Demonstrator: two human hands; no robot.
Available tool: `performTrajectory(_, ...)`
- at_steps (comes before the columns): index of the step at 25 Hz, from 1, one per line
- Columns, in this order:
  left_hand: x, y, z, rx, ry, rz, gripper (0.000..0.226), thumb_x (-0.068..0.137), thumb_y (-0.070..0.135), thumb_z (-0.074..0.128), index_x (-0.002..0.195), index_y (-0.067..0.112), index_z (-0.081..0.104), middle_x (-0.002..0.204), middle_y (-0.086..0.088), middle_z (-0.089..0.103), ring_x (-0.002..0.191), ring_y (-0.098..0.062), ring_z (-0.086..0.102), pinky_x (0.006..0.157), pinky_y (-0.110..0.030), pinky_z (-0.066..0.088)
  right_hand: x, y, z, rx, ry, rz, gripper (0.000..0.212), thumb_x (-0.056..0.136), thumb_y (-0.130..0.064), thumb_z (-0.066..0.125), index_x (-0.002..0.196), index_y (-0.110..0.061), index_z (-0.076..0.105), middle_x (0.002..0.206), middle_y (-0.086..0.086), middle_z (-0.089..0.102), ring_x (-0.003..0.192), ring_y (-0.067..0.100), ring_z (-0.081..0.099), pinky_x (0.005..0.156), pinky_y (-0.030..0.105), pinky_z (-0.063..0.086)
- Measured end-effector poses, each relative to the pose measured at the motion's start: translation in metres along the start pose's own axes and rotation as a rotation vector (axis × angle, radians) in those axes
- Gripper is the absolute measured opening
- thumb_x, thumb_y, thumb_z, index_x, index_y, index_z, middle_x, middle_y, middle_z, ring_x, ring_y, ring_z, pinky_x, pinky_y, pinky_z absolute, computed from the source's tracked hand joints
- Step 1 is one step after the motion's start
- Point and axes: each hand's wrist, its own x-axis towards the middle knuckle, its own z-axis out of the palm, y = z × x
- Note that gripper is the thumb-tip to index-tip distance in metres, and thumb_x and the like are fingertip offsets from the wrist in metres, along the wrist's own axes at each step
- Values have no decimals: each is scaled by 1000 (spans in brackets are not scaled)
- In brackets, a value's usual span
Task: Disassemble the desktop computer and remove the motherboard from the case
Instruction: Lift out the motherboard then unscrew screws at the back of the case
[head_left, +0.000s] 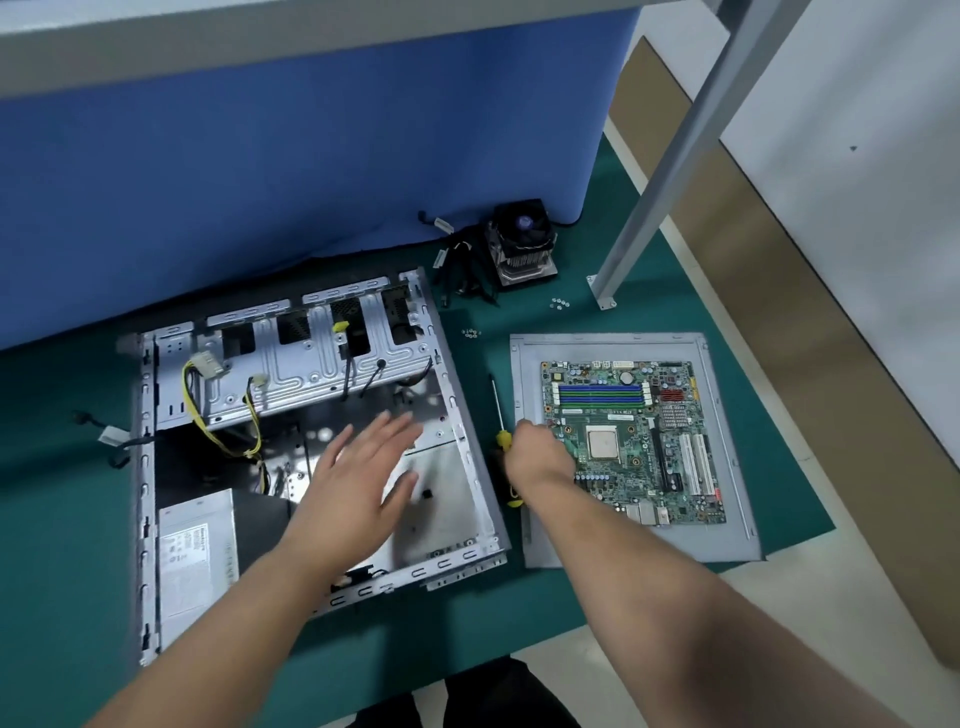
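No text can be read. The power supply (195, 561) in the case's near left corner carries a printed label, seemingly with a small yellow patch, but its lettering is too blurred to make out.

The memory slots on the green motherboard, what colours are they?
Blue and green memory slots, alternating, seen in the head view.

A blue partition (311, 156) backs the green-matted table (649, 291) on pale floor (857, 623).

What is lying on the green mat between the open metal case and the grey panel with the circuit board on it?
In the head view, a yellow-handled screwdriver lies between the case and the panel, partly hidden by the right hand.
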Motion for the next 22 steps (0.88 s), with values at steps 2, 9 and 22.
performTrajectory(2, -31, -20, -6, 32, 26, -42, 53, 101, 48, 30, 146, 31, 53, 155, 12, 47, 152, -9, 28, 127, -41, 12, -4, 2, -6, 18, -16, 0, 17, 98, -21, 54, 112, -14, 60, 100, 7, 64, 83, 26, 60, 68, 33, 50)
performTrajectory(9, -138, -94, -27, 67, 146, -123, 55, 101, 54, 36, 146, 27, 53, 161, 10, 39, 153, -12, 27, 126, -42, 17, -80, -26, -49, 426, 409, -302, 29, 102, -47, 49, 110, -22, 62, 98, -12, 62, 94, 13, 63, 78, 33, 54)
performTrajectory(22, -180, -124, -18, 297, 32, -16, 103, 87, 52, 74, 162, 7, 19, 170, -9, 13, 157, -30, 13, 128, -44, 7, -209, -181, 83, -486, 84, -724, 69, 80, -70, 65, 123, -16, 59, 115, 5, 65, 102, 27, 64, 84, 41, 42)
